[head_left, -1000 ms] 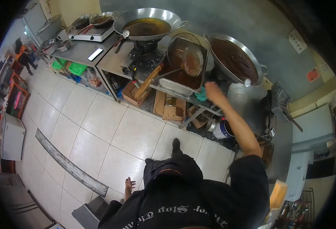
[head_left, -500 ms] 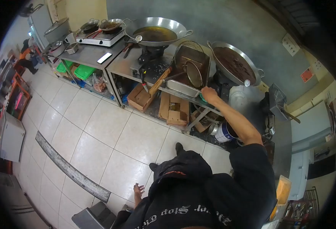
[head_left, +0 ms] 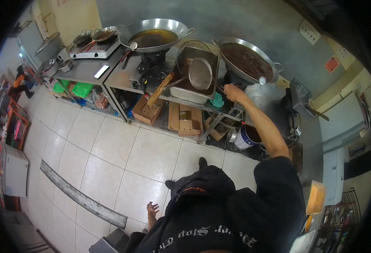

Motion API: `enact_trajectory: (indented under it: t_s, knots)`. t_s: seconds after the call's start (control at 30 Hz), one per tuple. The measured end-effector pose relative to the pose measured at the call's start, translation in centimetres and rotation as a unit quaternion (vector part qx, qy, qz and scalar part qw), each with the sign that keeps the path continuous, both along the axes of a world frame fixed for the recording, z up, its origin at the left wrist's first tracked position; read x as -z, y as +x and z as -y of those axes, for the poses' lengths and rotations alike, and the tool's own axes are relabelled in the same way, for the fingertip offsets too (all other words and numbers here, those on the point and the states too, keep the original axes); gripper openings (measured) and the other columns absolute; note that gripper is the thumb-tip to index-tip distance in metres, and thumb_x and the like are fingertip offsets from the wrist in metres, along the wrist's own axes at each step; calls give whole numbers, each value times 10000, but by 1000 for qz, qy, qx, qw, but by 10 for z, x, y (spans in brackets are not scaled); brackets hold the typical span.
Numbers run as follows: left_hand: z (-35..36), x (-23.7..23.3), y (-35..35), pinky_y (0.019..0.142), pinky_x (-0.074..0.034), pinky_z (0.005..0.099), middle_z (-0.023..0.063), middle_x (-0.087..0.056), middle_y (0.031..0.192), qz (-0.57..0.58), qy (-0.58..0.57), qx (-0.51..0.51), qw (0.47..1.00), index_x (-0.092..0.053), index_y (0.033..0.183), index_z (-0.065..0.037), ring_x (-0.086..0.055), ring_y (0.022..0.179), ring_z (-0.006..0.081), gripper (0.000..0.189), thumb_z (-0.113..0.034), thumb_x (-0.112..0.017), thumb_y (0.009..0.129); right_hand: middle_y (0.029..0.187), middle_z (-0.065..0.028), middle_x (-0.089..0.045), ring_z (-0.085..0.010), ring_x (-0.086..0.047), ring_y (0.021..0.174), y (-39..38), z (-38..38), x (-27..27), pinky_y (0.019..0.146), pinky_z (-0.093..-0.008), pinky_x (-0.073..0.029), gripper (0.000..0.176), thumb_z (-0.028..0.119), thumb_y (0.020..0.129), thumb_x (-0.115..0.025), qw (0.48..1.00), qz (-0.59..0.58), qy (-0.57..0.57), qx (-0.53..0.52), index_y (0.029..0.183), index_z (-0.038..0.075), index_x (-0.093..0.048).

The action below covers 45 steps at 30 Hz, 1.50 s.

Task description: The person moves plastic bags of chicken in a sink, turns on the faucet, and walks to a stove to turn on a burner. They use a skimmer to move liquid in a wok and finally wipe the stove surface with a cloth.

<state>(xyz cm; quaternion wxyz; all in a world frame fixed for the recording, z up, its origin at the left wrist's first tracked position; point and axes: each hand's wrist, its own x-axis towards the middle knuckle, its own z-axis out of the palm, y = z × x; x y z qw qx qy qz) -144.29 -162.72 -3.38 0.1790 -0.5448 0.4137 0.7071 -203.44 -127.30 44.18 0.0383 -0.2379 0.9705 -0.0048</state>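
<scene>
From up here I see my right hand stretched out to the front edge of the steel counter, in the gap between the steel tray and the big wok of dark sauce. Its fingers look curled in, but it is too small for me to tell whether they close on anything. The green cloth lies on the front edge of the counter, just beside that hand on its left and against the tray's near right corner. The tray sits mid-counter. A round skimmer leans inside it, and its wooden handle sticks out past the tray's left side toward the counter's front edge.

My left hand hangs low by my hip over the tiled floor, fingers spread apart and holding nothing.

A second wok, filled with oil, stands on a burner at the back edge of the counter, left of the tray. On the next table to the left, a small stove carries two pans. Under the counter are cardboard boxes and a blue-and-white bucket, the bucket below my forearm.
</scene>
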Motion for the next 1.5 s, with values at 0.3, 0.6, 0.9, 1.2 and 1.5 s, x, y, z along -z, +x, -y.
enact_trajectory:
  t_s: [0.3,0.6,0.9,1.2,1.5]
  knots:
    - [-13,-26,-51,674,-432,501,168,-556,1029,-15,-42,-6,999,-303,1208,-140,-554,894,317,470,-421,-387,840,706,-224,-566,-337,-587,640,-42,-161,-93,600,-434,-466,132,67,801,-427,955,-242,-136,104,884,-15,-489]
    - [-84,1,-103,695,-399,503,146,-576,1015,70,1,82,994,-296,1201,-135,-573,850,318,509,-442,-424,815,894,-198,-588,-359,-567,860,-80,-301,-82,717,-431,-463,274,165,861,-332,919,-189,96,332,988,3,-513]
    - [-177,-12,-255,635,-471,468,113,-588,913,-22,-54,131,990,-338,1188,-118,-589,747,254,484,-380,-519,823,798,-221,-589,-350,-584,769,-160,-363,-8,677,-426,-470,157,48,774,-451,986,-79,98,105,824,-47,-565]
    - [-194,-77,-303,642,-445,535,123,-599,832,-74,-87,128,985,-372,1152,-155,-591,694,238,396,-335,-526,836,603,-191,-544,-289,-565,530,-210,-340,-9,486,-381,-425,146,76,787,-470,974,91,-161,129,820,-42,-548]
    - [-184,-49,-225,646,-441,505,170,-584,937,14,-50,167,985,-320,1179,-149,-576,805,298,416,-374,-454,855,505,-3,-411,-56,-340,347,-174,-335,-52,305,-224,-288,211,200,901,-425,902,303,-292,97,941,23,-532]
